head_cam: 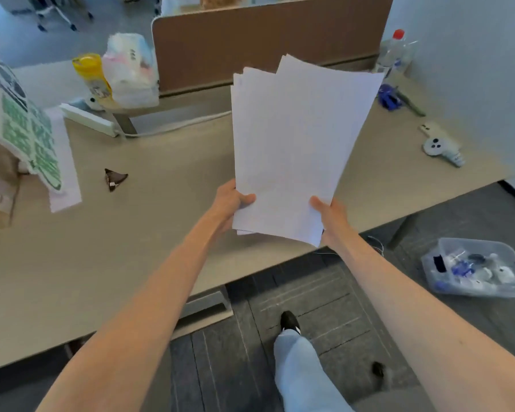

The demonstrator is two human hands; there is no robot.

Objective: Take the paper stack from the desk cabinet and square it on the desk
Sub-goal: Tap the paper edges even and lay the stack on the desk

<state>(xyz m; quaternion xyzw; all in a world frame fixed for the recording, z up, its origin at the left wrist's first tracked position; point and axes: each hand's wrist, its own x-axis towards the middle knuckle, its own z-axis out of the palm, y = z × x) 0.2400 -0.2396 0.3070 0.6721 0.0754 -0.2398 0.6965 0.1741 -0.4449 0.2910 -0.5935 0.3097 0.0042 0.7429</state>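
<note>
Head view: you hold one loose stack of white paper sheets (298, 150) in the air above the beige laminate table (167, 203), gripped at its near short edge by both hands. Your left hand (231, 200) is clamped on the near left corner, thumb on top, and your right hand (329, 214) is clamped on the near right corner in the same way; the two hands are equally near the stack, one at each side. The stack's long axis runs away from you, leaning slightly to the right, so nearly all of the paper lies beyond your hands, toward the brown fabric divider panel (268, 40). The sheets are fanned: several corners show separately at the far edge and one more at the near edge, though the exact number of sheets cannot be counted. The stack does not touch the table. Judged from this, the fetching is done and the squaring is not; the coming move turns on tipping that long axis upright so a short edge meets the bare table below. One stack, two hands, one table.
</note>
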